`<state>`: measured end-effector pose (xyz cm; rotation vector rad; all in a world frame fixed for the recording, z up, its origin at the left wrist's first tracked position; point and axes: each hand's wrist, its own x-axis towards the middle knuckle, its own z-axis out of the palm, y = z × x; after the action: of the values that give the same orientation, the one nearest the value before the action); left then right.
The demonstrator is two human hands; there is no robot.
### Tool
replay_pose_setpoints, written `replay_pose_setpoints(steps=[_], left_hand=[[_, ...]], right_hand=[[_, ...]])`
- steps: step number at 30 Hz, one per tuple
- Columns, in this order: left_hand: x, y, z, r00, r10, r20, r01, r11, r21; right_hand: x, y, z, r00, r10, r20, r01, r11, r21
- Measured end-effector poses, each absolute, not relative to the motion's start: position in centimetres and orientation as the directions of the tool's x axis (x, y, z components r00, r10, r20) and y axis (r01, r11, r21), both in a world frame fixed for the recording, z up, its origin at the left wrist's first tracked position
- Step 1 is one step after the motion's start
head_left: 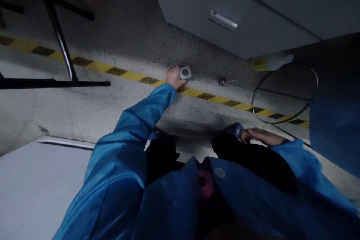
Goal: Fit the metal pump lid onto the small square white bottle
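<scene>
A: Nearest, down by the dark knees?
B: Right hand point(260, 136), resting flat on the knee, fingers loose, grip released, holding nothing. Blue sleeve point(300, 157) behind it.
A: Farther out?
B: Left hand point(173, 78), stretched down to the floor point(126, 37) at the end of a long blue sleeve, fingers clenched on the edge of a small white box point(185, 72).
A: Where exactly, that box?
B: On the speckled floor, just past the yellow-black stripe point(219, 99), in front of the grey cabinet point(225, 11).
A: Anything inside?
B: Cannot tell; only a round grey face on top.
A: Beside it?
B: Small metal knob point(222, 81) with a thin pin, near on the right, apart from the box. Wire ring point(284, 93) lying across the stripe farther right.
A: Beyond?
B: Yellow-white can point(270, 62) on its side at the cabinet's foot. Cabinet drawer closed, metal handle point(223, 20) showing. Black frame leg point(60, 41) far left.
</scene>
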<state>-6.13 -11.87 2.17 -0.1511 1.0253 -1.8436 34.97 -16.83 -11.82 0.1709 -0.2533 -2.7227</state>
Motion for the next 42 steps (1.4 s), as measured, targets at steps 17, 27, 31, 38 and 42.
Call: replay_pose_setpoints(steps=[17,27,31,38,42], left_hand=[[-0.6,1.2,-2.8,-0.496,-0.774,-0.394,0.636,-0.016,-0.771],[1.8,7.7,-9.8,-0.539,-0.670,-0.511,0.622,0.093,-0.778],[6.3,11.9,-13.8,-0.577,-0.602,-0.552,0.594,0.155,-0.790],[13.6,20.0,-22.3,-0.596,-0.543,-0.592,0.588,0.207,-0.782],[16.1,24.1,-28.6,-0.579,-0.500,-0.644,0.611,0.257,-0.749]], right_hand=[[18.3,-26.4,-7.8,-0.926,-0.105,-0.362,0.196,-0.954,-0.226],[18.3,-17.8,-13.0,-0.844,-0.120,-0.523,0.218,-0.968,-0.129],[19.3,-10.7,-15.1,-0.808,-0.267,-0.525,0.286,-0.957,0.047],[25.2,0.9,-21.6,-0.670,-0.476,-0.570,0.299,-0.876,0.379],[29.5,6.3,-29.1,-0.590,-0.492,-0.640,0.216,-0.860,0.463]])
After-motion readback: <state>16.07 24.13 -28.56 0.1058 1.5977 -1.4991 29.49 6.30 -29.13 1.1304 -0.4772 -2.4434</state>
